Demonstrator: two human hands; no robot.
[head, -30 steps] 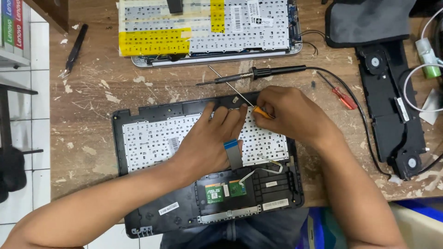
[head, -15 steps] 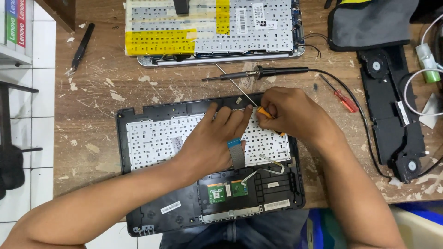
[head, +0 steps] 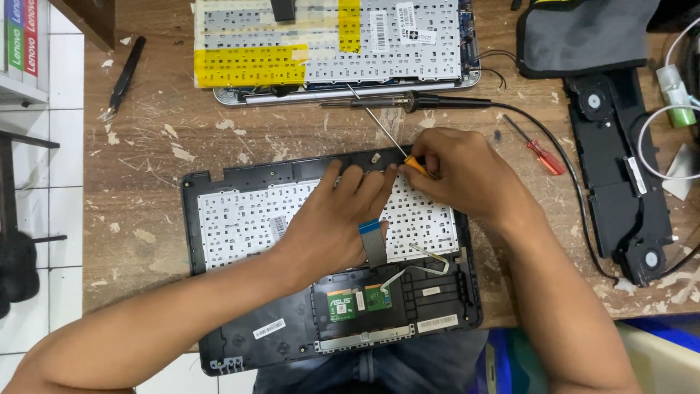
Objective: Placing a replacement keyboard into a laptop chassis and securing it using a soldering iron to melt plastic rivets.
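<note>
Landmark: black laptop shell (head: 240, 343), lying face down at the near edge of the wooden desk (head: 146, 146).

Right hand (head: 463, 175) sits over the shell's far right corner, fingers closed on the orange handle of a thin screwdriver (head: 408, 159). Only a stub of the handle shows past the fingertips; the metal shaft slants away from the shell toward the soldering iron (head: 408, 103) lying beyond it.

Left hand (head: 332, 226) lies flat on the white keyboard back (head: 240, 222) set in the shell, fingers spread and pressing down, holding nothing. Its fingertips reach the shell's far rim, just beside the screwdriver handle.

Hidden: the handle's far end and whatever the right fingertips touch. The middle of the keyboard back is covered by the left hand. A grey ribbon cable (head: 373, 244) with a blue tip shows at the left wrist; its lower end is hard to trace, probably running under the hand.

In the shell, nearer than the keyboard back: two small green circuit boards (head: 341, 305).

Beyond the shell: second keyboard with yellow tape (head: 251, 66), partly cut off by the frame. Right of the shell: red screwdriver (head: 543, 155), black speaker bar (head: 620, 190).
</note>
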